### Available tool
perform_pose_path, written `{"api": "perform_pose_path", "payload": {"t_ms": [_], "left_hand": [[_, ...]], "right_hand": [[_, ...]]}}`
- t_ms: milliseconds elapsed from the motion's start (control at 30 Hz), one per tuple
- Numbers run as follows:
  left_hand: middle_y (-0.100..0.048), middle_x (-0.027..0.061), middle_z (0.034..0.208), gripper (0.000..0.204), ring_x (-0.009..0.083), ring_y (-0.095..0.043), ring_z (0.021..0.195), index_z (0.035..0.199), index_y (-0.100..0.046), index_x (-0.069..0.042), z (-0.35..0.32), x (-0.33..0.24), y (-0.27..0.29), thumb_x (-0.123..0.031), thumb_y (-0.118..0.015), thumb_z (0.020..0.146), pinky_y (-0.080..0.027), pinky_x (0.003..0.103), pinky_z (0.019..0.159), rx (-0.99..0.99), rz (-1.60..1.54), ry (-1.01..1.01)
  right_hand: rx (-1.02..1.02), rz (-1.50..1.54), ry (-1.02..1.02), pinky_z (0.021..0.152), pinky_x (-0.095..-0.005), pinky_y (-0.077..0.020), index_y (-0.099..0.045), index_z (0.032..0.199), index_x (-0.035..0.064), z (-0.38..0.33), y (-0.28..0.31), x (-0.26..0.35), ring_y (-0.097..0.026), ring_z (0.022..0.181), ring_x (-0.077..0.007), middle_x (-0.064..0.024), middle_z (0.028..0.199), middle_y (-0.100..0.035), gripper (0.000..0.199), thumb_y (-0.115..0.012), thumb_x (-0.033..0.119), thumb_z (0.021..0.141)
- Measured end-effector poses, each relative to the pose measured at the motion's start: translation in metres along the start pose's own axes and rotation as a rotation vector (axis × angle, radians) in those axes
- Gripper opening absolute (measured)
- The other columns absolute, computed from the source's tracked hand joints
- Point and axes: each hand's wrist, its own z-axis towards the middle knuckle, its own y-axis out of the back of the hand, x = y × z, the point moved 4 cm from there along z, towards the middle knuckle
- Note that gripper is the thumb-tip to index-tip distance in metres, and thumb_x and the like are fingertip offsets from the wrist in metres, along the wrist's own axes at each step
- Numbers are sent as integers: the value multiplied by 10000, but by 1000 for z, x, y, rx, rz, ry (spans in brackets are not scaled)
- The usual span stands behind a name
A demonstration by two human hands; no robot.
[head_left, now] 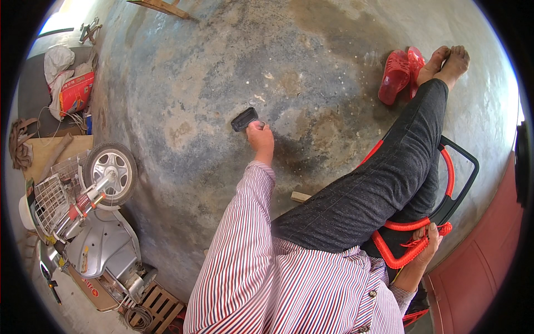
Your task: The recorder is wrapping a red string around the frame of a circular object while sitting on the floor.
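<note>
The small flat black rectangular object point(244, 119) lies on the floor near the centre of the head view, at about twelve o'clock from the person's chest, touching the fingertips of the outstretched left hand point(261, 137), whose fingers are curled together onto its near end; whether they actually pinch it I cannot tell. The right hand point(427, 244), at four o'clock, is closed around a thick red braided cord point(401, 255) beside the black-and-red chair frame point(463, 183). With only the fingertips on it, the black object could likely slide away across the floor, and the long reach could tip the seated person forward. The surface is stained, mottled grey concrete point(211, 72). A pair of red plastic sandals point(399, 74) sits at two o'clock by the bare feet; a silver scooter point(94, 234) with a wire basket stands at eight o'clock.
</note>
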Motion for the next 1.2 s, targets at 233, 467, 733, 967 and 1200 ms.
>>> {"api": "perform_pose_path", "payload": {"t_ms": [233,467,733,967,1200], "left_hand": [[-557,96,925,290,248,-560,806,946,-557,-55,-25,24,39,-152,-745,748,-462,368,718,-223,6,-197],[-626,109,731,225,271,-598,663,796,-566,-9,-35,59,64,-192,-695,771,-468,395,636,105,-36,-9],[-658,119,840,187,235,-642,750,942,-610,-35,-45,44,94,-115,-648,778,-503,337,715,525,-121,-325],[-566,128,1105,436,258,-594,905,1155,-510,-84,-10,20,75,-56,-656,745,-465,368,811,311,-5,-253],[-561,91,1089,311,295,-473,1096,1033,-579,-118,20,6,67,-114,-684,740,-399,431,899,31,368,-518]], "right_hand": [[133,-20,-37,483,-224,-361,-501,700,60,6,-2,8,-446,499,-93,-31,592,-504,247,-618,225,840],[106,-66,-41,479,-224,-365,-500,718,62,3,-1,6,-452,499,-98,-34,595,-506,226,-610,214,846],[124,-33,-5,457,-224,-363,-505,739,61,10,12,3,-449,473,-97,-24,571,-489,213,-609,212,848],[90,-40,-14,464,-226,-359,-512,733,60,4,-7,6,-442,477,-89,-22,593,-503,219,-605,216,854],[117,-24,-19,465,-231,-362,-511,735,61,4,-3,5,-449,487,-90,-28,594,-503,211,-601,209,856]]}}
